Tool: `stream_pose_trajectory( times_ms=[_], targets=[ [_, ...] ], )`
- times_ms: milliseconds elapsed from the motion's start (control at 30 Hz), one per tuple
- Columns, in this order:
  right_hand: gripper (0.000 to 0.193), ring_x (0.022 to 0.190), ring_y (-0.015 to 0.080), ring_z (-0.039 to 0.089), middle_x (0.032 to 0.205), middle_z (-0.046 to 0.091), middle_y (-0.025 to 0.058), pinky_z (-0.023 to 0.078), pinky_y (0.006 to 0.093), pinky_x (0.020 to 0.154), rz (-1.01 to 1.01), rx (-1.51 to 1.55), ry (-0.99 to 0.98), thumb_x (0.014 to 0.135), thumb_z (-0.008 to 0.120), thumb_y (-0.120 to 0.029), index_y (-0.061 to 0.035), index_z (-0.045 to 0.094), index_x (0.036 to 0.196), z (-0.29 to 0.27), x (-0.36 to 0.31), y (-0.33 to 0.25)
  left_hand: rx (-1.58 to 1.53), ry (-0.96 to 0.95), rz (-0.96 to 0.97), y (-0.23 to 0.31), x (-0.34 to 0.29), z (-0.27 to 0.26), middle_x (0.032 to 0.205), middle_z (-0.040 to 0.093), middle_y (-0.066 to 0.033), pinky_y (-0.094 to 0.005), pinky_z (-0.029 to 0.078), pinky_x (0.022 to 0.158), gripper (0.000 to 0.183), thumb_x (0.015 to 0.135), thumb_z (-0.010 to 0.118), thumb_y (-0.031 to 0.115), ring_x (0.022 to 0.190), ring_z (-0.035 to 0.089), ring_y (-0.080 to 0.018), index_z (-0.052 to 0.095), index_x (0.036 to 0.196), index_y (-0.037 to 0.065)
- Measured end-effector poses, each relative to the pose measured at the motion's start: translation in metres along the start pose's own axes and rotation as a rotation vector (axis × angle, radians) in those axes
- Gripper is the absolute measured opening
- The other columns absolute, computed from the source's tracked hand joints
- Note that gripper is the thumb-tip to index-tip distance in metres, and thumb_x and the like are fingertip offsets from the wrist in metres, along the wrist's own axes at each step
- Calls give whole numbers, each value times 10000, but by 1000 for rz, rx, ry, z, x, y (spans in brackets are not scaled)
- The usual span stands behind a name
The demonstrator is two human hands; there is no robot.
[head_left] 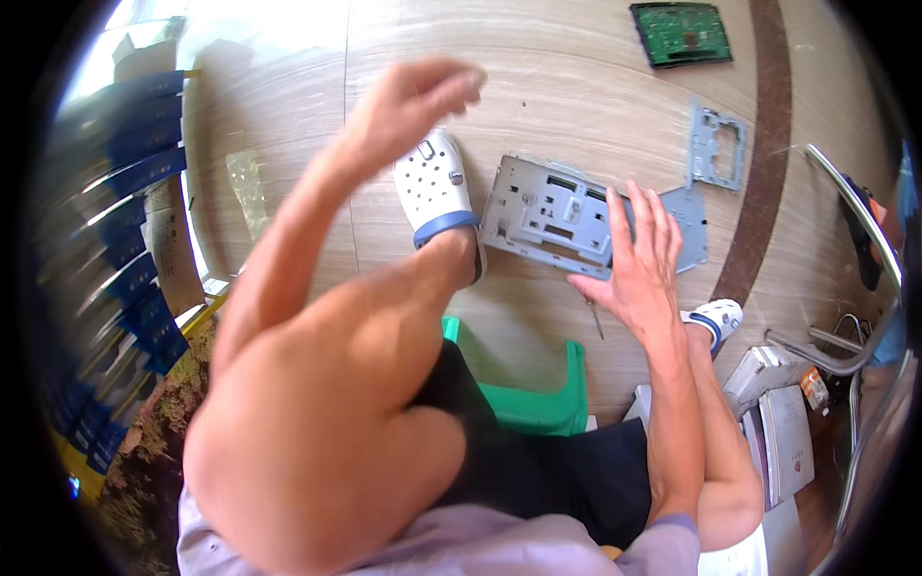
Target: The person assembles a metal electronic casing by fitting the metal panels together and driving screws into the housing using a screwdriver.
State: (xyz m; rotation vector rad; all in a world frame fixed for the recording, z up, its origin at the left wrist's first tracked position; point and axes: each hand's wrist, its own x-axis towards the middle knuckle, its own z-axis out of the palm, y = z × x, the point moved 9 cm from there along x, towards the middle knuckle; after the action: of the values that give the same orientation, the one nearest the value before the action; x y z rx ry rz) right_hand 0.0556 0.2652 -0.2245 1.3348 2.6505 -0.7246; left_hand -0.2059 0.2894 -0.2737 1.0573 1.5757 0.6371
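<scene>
- Grey metal casing (545,216) lies flat on the pale floor (557,106), left of the floor's dark border strip (771,106), its slotted face up.
- Right hand (642,264) is at the casing's right end: fingers spread and reaching away from the person, over that end, thumb apart from them and pointing left by the near edge. The grip stands wide and is not closed around the casing; whether the thumb touches that edge, I cannot tell.
- Left hand (423,104) is up beyond the white shoe (429,178), well apart from the casing's far left corner. Its fingers are curled in, but it is blurred, so I cannot tell whether it pinches anything.
- Flat grey plate (691,230) sticks out to the right of the right hand's fingers, its right side near the border strip.
- Thin rod (596,321) lies just below the right thumb, off the casing's near edge.
- Grey bracket (702,149) rests beyond the plate, beside the border strip.
- Green circuit board (682,36) lies farther off, also left of that strip.
- Green stool (538,408) stands nearer the person than the casing.
</scene>
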Motion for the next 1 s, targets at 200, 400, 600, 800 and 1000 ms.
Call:
stream_pose_trajectory(
  times_ms=[200, 400, 600, 800, 1000],
  targets=[
    [1058, 1345, 398, 321, 1465, 354, 194, 264, 591, 1063, 22, -48, -43, 493, 908, -357, -66, 431, 1391, 8, 11, -12, -504, -60, -266, -84, -20, 67, 1114, 659, -88, -287, 494, 865, 446, 990, 536, 354, 933, 591, -128, 579, 1273, 12],
    [1073, 1332, 414, 333, 1455, 360, 212, 275, 589, 1051, 6, -106, -68, 494, 895, -392, -66, 422, 1401, 13, 19, -23, -559, -49, -169, -56, -16, 58, 1162, 633, -97, -303, 498, 859, 460, 1000, 507, 371, 943, 602, -138, 580, 1264, 1],
    [977, 1326, 426, 342, 1450, 363, 222, 270, 548, 1081, 33, -1, 113, 602, 856, -392, -53, 415, 1406, -17, -1, 0, -413, 188, -83, -56, -28, 38, 1095, 652, -101, -281, 492, 796, 394, 993, 533, 302, 901, 601, -125, 612, 1220, -9],
    [770, 1326, 388, 361, 1427, 410, 195, 286, 492, 1084, 282, -267, 15, 730, 775, -302, -43, 450, 1378, -40, -51, 99, -424, 330, -141, -85, -39, 44, 952, 666, -47, -239, 484, 690, 336, 951, 622, 229, 803, 591, -85, 618, 1196, -2],
    [578, 1208, 350, 483, 1280, 544, 165, 352, 436, 1037, 374, -362, -501, 811, 696, -176, -36, 488, 1332, -48, -121, 188, -409, 382, -160, -100, -24, 54, 887, 658, -56, -206, 454, 546, 328, 952, 600, 196, 678, 585, -85, 606, 1207, -11]
  ],
)
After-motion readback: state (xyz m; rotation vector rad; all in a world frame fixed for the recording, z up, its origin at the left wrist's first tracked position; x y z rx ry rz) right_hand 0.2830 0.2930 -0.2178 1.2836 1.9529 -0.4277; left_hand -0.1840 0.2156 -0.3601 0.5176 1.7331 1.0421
